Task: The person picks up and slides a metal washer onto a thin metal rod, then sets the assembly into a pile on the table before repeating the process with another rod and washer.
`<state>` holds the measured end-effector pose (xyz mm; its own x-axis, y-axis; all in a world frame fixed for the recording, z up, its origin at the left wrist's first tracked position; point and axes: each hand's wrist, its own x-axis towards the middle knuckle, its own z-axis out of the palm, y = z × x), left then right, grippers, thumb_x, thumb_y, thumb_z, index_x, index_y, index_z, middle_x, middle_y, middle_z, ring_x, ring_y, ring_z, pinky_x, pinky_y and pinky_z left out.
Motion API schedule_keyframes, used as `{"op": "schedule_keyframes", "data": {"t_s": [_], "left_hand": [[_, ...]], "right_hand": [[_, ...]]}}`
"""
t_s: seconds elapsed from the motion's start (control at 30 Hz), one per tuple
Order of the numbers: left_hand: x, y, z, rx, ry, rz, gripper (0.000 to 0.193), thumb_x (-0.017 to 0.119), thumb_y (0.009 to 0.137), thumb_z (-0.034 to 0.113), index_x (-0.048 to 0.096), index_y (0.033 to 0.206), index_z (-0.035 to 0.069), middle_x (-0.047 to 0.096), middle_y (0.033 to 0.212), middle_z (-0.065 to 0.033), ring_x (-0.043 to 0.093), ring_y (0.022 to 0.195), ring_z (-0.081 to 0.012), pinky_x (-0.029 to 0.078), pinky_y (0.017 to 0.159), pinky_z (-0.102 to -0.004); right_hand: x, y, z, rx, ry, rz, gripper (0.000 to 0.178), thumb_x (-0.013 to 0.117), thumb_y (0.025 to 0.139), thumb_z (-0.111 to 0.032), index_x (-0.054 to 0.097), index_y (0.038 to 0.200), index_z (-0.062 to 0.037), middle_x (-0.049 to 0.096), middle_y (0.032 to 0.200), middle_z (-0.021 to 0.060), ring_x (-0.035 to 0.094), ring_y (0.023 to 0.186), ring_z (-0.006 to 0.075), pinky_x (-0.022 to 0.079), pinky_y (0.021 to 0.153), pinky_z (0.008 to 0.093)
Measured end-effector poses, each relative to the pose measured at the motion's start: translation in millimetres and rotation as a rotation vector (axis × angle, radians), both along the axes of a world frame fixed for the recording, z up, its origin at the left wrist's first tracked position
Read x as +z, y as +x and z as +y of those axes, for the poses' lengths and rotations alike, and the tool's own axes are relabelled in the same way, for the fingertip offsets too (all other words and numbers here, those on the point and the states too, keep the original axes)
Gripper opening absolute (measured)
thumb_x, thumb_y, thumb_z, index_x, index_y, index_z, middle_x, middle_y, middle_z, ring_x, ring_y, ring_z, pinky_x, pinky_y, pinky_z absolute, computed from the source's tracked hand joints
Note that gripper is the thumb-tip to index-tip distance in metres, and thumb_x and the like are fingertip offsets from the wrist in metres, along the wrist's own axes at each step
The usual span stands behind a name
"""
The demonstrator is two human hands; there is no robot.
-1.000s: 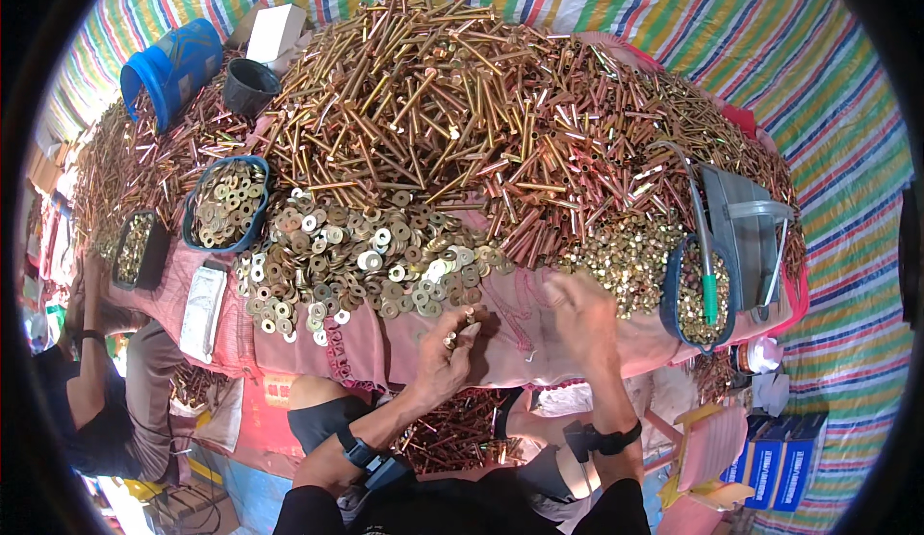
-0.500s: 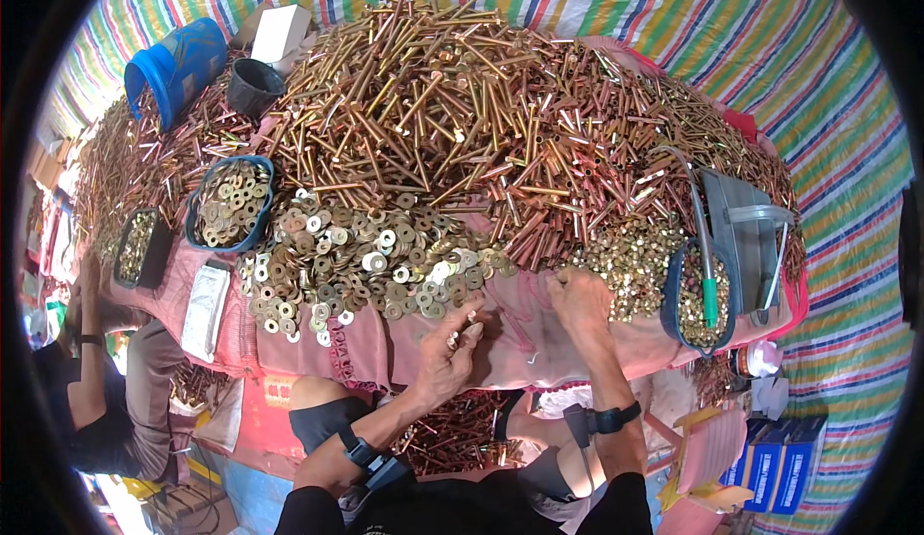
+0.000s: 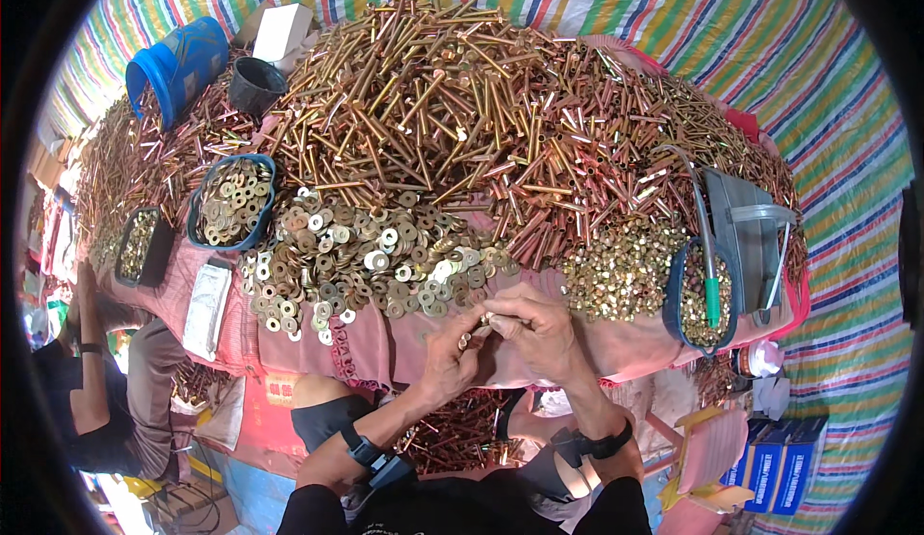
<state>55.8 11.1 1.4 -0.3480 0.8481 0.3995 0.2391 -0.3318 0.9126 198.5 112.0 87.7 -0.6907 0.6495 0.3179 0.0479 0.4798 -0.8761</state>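
Observation:
My left hand [image 3: 449, 356] is closed around several bolts, whose brass-coloured ends [image 3: 465, 341] show between the fingers; their shafts are mostly hidden. Against it, my right hand [image 3: 539, 333] pinches what looks like a small nut [image 3: 488, 319] at the end of one bolt. The fingertips of both hands meet above the pink cloth [image 3: 602, 347], near the table's front edge. Just beyond my left hand spreads a heap of flat round washers [image 3: 371, 256]. Past my right hand lies a pile of yellowish nuts [image 3: 621, 270].
A large heap of long bolts [image 3: 414, 102] covers the back. Left stand a blue tub of washers [image 3: 197, 232], a blue bucket [image 3: 154, 83] and a black cup [image 3: 255, 88]. At right are a blue nut tub [image 3: 734, 328] and a grey scoop [image 3: 736, 208]. Another person's arm [image 3: 87, 371] shows far left.
My right hand has moved left from the edge of the nut pile to meet my left hand, with a small piece between its fingertips. My left hand keeps its hold on the bolts.

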Motion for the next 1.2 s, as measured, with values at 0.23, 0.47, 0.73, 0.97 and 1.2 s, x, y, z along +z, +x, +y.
{"op": "schedule_keyframes", "data": {"t_s": [0.23, 0.47, 0.73, 0.97, 1.2], "left_hand": [[-5.2, 0.4, 0.6, 0.009, 0.061, 0.013, 0.061, 0.053, 0.085, -0.017, 0.065, 0.141, 0.004, 0.077, 0.106, -0.0159, 0.069, 0.080, -0.0139, 0.054, 0.072, -0.0259], [-9.7, -1.4, -0.9, -0.030, 0.036, -0.012, 0.059, 0.051, 0.084, -0.018, 0.066, 0.138, 0.002, 0.077, 0.108, -0.0168, 0.071, 0.082, -0.0156, 0.055, 0.073, -0.0267], [-10.4, -1.5, 0.4, -0.032, 0.029, -0.016, 0.053, 0.052, 0.087, -0.017, 0.066, 0.136, 0.000, 0.076, 0.108, -0.0188, 0.074, 0.091, -0.0188, 0.057, 0.079, -0.0291], [-7.1, -3.4, -2.9, -0.070, -0.034, -0.025, 0.053, 0.050, 0.087, -0.017, 0.065, 0.135, -0.002, 0.076, 0.110, -0.0212, 0.075, 0.094, -0.0210, 0.057, 0.081, -0.0295], [-13.2, -1.5, -0.2, -0.064, 0.049, -0.024, 0.059, 0.047, 0.084, -0.017, 0.064, 0.138, 0.000, 0.076, 0.105, -0.0170, 0.072, 0.084, -0.0184, 0.056, 0.075, -0.0290]], "right_hand": [[0.7, -2.3, -6.1, -0.026, -0.059, 0.027, 0.020, 0.073, 0.097, -0.003, 0.073, 0.116, 0.0032, 0.074, 0.115, 0.0151, 0.071, 0.103, 0.0215, 0.057, 0.088, 0.0331], [-3.8, -1.8, -7.7, -0.006, 0.071, 0.026, 0.014, 0.072, 0.097, 0.000, 0.072, 0.110, 0.0035, 0.074, 0.117, 0.0164, 0.072, 0.107, 0.0217, 0.057, 0.092, 0.0338], [-8.4, -4.4, -7.9, -0.013, -0.165, 0.124, 0.010, 0.072, 0.096, 0.000, 0.073, 0.106, 0.0019, 0.076, 0.109, 0.0160, 0.074, 0.102, 0.0258, 0.058, 0.091, 0.0348], [2.9, -7.5, -11.4, -0.068, 0.171, 0.026, 0.013, 0.077, 0.093, -0.002, 0.073, 0.105, 0.0003, 0.074, 0.102, 0.0120, 0.073, 0.093, 0.0222, 0.057, 0.082, 0.0318], [11.2, -7.5, -18.1, -0.141, 0.022, -0.089, 0.029, 0.084, 0.088, -0.008, 0.074, 0.114, -0.0020, 0.071, 0.096, 0.0081, 0.069, 0.083, 0.0168, 0.055, 0.072, 0.0299]]}}
